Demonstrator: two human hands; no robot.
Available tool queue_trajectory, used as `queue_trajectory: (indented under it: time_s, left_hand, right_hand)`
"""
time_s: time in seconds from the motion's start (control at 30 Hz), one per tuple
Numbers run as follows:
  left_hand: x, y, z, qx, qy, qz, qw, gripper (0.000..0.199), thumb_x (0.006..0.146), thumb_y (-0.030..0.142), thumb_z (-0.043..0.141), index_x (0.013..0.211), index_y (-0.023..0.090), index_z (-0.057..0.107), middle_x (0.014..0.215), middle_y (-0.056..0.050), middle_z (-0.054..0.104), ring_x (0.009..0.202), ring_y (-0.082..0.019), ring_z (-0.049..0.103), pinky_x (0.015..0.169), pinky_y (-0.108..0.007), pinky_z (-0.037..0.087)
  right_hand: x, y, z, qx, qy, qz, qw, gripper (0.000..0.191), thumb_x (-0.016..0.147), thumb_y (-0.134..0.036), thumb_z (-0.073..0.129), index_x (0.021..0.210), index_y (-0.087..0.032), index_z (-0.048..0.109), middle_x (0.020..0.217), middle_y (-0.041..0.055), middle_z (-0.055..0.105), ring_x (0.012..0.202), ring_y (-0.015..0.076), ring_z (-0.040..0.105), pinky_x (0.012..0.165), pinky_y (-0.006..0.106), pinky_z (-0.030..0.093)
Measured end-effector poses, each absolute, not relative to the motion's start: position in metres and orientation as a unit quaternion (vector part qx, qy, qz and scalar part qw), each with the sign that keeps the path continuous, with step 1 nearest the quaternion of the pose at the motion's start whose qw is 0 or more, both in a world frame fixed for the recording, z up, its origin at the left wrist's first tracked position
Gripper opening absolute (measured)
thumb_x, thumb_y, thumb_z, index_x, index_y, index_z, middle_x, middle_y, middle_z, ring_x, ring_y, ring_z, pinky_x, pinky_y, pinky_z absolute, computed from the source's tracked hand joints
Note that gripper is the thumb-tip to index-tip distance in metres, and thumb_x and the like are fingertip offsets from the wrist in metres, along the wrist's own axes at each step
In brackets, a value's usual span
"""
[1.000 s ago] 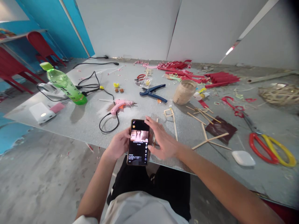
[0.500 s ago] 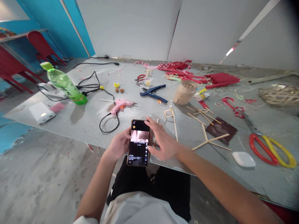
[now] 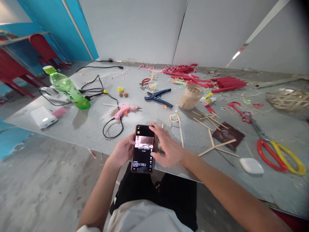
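Observation:
My left hand [image 3: 122, 150] grips a black smartphone [image 3: 143, 149] by its left edge, just over the near edge of the grey table [image 3: 79, 129]. The screen is lit and shows a video with text below it. My right hand [image 3: 169, 146] lies spread beside the phone's right edge, thumb touching the screen near its right side. Its fingers are apart and hold nothing. A thin wooden stick [image 3: 180, 129] lies just beyond the right hand.
A pink glue gun [image 3: 124, 109] with a black cord, blue pliers [image 3: 158, 95], a green bottle [image 3: 69, 88], a white power bank [image 3: 43, 117], a jar [image 3: 190, 96], red paper strips [image 3: 227, 82], wooden sticks [image 3: 217, 146], red and yellow rings [image 3: 280, 154] and a woven ball [image 3: 288, 98] lie about.
The video picture on the phone has changed. My right thumb has slid slightly down along the screen. The hands otherwise stay in place.

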State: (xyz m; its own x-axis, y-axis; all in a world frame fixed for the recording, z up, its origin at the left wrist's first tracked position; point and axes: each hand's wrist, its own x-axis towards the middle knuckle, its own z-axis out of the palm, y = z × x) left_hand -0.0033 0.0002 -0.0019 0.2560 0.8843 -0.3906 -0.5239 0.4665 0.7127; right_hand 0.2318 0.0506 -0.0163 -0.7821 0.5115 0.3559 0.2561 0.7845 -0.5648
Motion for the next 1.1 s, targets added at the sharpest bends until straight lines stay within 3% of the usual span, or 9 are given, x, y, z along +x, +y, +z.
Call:
queue_trajectory:
  time_s: [0.47,0.83,1.1]
  left_hand:
    - [-0.0027,0.0006,-0.0014,0.218,0.413,0.462,0.754,0.043,0.060,0.017,0.063,0.103,0.017,0.068,0.081,-0.002,0.073,0.065,-0.018,0.066,0.060,-0.025,0.047]
    - [-0.0022,0.0004,-0.0030,0.215,0.403,0.471,0.755,0.048,0.061,0.016,0.063,0.109,0.016,0.069,0.092,-0.005,0.075,0.075,-0.022,0.068,0.065,-0.028,0.049]
    - [-0.0028,0.0005,-0.0030,0.226,0.397,0.466,0.757,0.046,0.062,0.017,0.062,0.108,0.017,0.069,0.089,-0.004,0.074,0.072,-0.020,0.067,0.063,-0.028,0.048]
  right_hand:
    - [0.2319,0.0496,-0.0134,-0.210,-0.910,0.252,0.253,0.094,0.093,-0.030,0.061,0.165,-0.021,0.002,0.173,0.0206,0.006,0.161,0.0375,0.014,0.126,0.067,0.026]
    - [0.2314,0.0494,-0.0134,-0.212,-0.912,0.247,0.251,0.093,0.094,-0.032,0.061,0.165,-0.019,0.002,0.173,0.0213,0.006,0.162,0.0353,0.012,0.128,0.065,0.024]
    - [0.2313,0.0495,-0.0132,-0.213,-0.912,0.248,0.249,0.094,0.093,-0.032,0.062,0.165,-0.021,0.003,0.173,0.0209,0.006,0.162,0.0365,0.013,0.126,0.067,0.025]
